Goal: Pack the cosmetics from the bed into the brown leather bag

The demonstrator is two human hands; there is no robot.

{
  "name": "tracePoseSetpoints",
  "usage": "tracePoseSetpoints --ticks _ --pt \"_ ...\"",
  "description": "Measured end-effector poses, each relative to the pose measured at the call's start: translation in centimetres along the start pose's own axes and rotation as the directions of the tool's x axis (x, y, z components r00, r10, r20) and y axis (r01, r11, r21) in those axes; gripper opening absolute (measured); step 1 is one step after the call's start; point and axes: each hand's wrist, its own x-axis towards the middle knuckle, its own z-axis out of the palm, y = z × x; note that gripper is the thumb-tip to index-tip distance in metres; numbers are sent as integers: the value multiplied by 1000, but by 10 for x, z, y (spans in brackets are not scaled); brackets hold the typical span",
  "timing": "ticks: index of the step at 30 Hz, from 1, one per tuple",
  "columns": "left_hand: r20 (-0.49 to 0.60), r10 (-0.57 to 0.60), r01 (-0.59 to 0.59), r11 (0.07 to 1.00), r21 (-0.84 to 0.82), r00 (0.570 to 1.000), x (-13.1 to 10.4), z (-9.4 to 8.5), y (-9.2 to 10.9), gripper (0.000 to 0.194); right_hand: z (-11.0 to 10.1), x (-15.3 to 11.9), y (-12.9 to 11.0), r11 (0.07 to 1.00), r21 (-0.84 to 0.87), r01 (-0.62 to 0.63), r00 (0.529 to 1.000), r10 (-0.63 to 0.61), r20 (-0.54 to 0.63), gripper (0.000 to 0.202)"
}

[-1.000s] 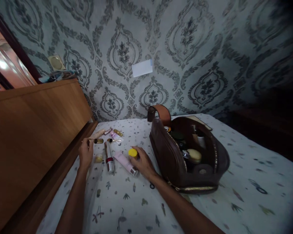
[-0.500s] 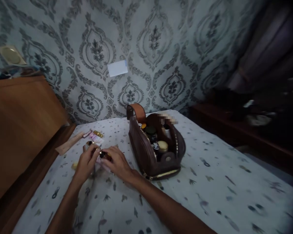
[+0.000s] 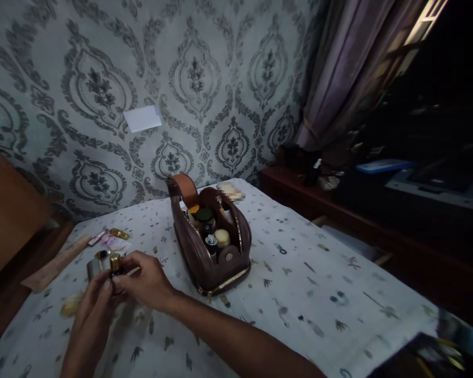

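Note:
A small dark bottle with a gold cap point(image 3: 115, 263) is held upright between my left hand point(image 3: 94, 302) and my right hand point(image 3: 144, 278), the fingers of both closed round it. Just behind my left hand stands a silvery cylinder point(image 3: 93, 269). To the right is an unzipped brown leather bag point(image 3: 193, 249) with a raised strap. Inside it are several jars and bottles, among them a cream-lidded jar point(image 3: 222, 238) and a dark green lid point(image 3: 205, 215).
Beyond my hands lie a gold tube point(image 3: 119, 233), a pink packet point(image 3: 113, 242) and a long beige strip point(image 3: 59, 263). A yellowish item point(image 3: 71, 304) is left of my left hand. Wooden furniture point(image 3: 11, 210) borders the left; a reddish ledge point(image 3: 291, 194) runs right.
The view has swung right, showing more curtain and ledge. Both hands have come together, and the gold-capped bottle now stands upright between them.

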Motion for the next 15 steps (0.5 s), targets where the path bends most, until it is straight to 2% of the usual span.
tracePoseSetpoints --ticks 3,8,11,13,15 --pt "78 -142 154 971 -183 987 1 4 -4 51 1 0 -1 1000 6 -13 999 13 -47 20" --pt "23 -194 193 944 -267 981 6 7 -7 51 -7 5 -4 997 13 82 996 -82 -17 21" --pt "52 -188 195 945 -263 981 5 8 -10 52 -14 11 -3 991 36 129 992 -128 -16 21" --pt "149 -140 177 944 -279 979 3 8 -10 45 -18 16 -1 994 35 108 994 -108 1 22" --pt "163 -129 170 948 -270 978 2 9 -11 43 -20 20 2 996 57 72 997 -74 24 24"
